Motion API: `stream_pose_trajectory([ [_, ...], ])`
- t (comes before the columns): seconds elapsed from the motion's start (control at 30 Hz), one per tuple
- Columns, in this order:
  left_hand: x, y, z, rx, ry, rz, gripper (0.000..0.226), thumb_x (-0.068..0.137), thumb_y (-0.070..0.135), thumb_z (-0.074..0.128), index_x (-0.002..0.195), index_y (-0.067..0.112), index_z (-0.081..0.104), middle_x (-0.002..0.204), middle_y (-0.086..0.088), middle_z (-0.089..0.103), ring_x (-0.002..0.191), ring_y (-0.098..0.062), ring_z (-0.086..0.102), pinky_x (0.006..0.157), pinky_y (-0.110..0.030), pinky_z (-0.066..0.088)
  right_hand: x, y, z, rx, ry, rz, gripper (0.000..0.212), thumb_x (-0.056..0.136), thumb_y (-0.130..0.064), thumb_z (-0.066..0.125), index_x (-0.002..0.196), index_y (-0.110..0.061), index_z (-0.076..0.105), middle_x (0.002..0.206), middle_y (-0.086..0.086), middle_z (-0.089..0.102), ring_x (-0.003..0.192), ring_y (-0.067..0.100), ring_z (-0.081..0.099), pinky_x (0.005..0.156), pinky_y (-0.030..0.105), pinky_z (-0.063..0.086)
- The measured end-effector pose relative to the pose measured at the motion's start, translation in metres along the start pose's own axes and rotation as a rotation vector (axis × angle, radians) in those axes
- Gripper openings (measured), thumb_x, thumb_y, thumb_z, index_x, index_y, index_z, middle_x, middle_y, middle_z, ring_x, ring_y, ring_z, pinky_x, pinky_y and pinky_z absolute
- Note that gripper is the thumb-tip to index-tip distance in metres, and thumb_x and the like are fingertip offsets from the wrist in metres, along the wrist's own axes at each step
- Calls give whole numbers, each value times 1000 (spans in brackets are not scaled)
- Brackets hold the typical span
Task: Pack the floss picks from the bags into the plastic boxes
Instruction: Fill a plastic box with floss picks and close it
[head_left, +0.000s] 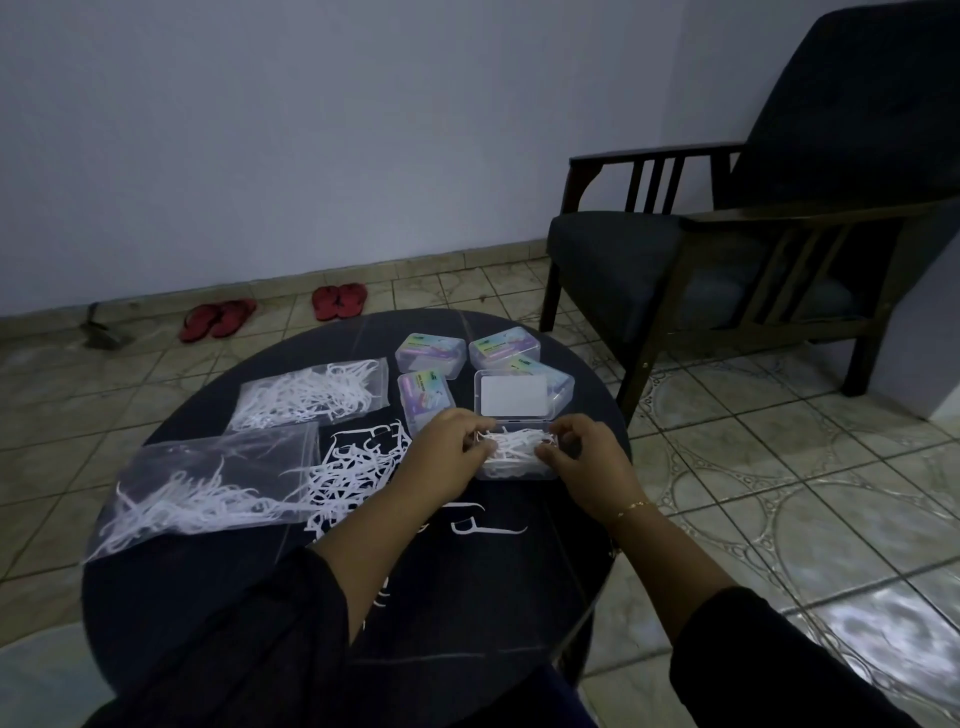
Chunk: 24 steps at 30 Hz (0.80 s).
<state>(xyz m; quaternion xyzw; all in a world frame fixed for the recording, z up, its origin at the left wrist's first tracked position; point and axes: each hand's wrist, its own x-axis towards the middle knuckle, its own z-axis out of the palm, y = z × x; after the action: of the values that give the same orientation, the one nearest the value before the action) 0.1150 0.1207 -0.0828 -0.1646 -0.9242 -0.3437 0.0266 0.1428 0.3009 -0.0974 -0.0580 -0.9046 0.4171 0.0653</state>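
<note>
At the far left of the round dark counter (218, 613) lies a clear zip bag (208, 488), flat, with white floss picks inside and its mouth turned toward the middle. Behind it sits a second zip bag (311, 395), also holding picks. Just right of the near bag a loose pile of floss picks (353, 467) spreads over the counter — tangled, touching the bag's mouth. A few single picks (485, 527) lie apart nearer the person.

The left hand (444, 457) reaches over the pile's right edge, fingers curled, pinching the white picks heaped in the open plastic box (517, 467). The right hand (584, 462), a thin bracelet (631, 506) at its wrist, meets it from the other side — its fingers likewise curled on the same bunch of picks in the box. The box's clear lid (514, 397) stands hinged back behind it, a white label on it.

Behind the hands are four closed plastic boxes with colourful labels: one (423, 397) beside the lid, two (430, 352) (504, 347) in the back row, one (550, 382) partly behind the lid.

On the tiled floor past the counter lie two pairs of red flip-flops (275, 312). At the right stands a dark wooden armchair (727, 244).
</note>
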Motion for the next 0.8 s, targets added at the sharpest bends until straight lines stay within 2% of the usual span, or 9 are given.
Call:
stream_pose_trajectory([
  [0.17, -8, -6, -7, 13, 14, -18, 28, 96, 25, 53, 121, 19, 63, 116, 3, 56, 99, -5, 50, 82, -16, 32, -4, -1, 1, -56, 24, -28, 38, 88, -34, 63, 122, -20, 55, 117, 2, 48, 101, 12, 48, 89, 26, 43],
  [0.23, -13, -13, -14, 69, -20, -12, 27, 97, 22, 50, 120, 21, 64, 117, 3, 59, 106, -8, 52, 87, -20, 36, -11, -3, 2, -199, 97, -102, 38, 88, -36, 62, 123, -22, 56, 119, 1, 49, 109, 16, 44, 92, 28, 40],
  [0.33, -21, -20, -29, 165, -75, -12, 31, 95, 16, 47, 119, 23, 65, 119, 5, 61, 110, -12, 55, 97, -28, 40, -24, -10, 5, -342, 162, -279, 30, 86, -34, 63, 114, -23, 63, 115, 1, 51, 107, 18, 44, 86, 29, 37],
  [0.4, -26, -24, -40, 290, -131, 17, 34, 93, 16, 47, 119, 26, 65, 121, 7, 61, 114, -11, 53, 102, -35, 36, -33, -19, 7, -370, 127, -409, 23, 84, -30, 65, 105, -22, 69, 107, 1, 55, 102, 19, 47, 81, 29, 37],
  [0.47, -31, -25, -49, 429, -195, 53, 35, 90, 19, 49, 121, 30, 63, 125, 11, 60, 119, -10, 48, 104, -36, 30, -41, -28, 7, -422, 54, -521, 19, 84, -30, 64, 100, -22, 71, 102, 0, 56, 99, 20, 50, 78, 30, 39],
  [0.53, -38, -24, -60, 522, -250, 72, 38, 87, 25, 54, 122, 34, 61, 128, 15, 57, 122, -10, 44, 103, -35, 25, -49, -38, 5, -510, -82, -565, 24, 88, -34, 56, 106, -26, 70, 106, -2, 54, 104, 18, 47, 84, 30, 38],
  [0.67, -49, -26, -78, 662, -372, 73, 52, 81, 36, 63, 131, 37, 51, 138, 13, 46, 129, -13, 33, 105, -38, 20, -54, -47, 3, -692, -295, -511, 33, 91, -37, 48, 120, -31, 62, 120, -2, 47, 116, 19, 39, 95, 31, 32],
  [0.8, -52, -34, -76, 724, -339, 32, 54, 83, 47, 64, 134, 38, 47, 142, 9, 41, 132, -16, 28, 107, -40, 18, -53, -49, 14, -717, -303, -460, 29, 96, -32, 47, 120, -28, 64, 123, 0, 48, 118, 21, 39, 100, 33, 33],
])
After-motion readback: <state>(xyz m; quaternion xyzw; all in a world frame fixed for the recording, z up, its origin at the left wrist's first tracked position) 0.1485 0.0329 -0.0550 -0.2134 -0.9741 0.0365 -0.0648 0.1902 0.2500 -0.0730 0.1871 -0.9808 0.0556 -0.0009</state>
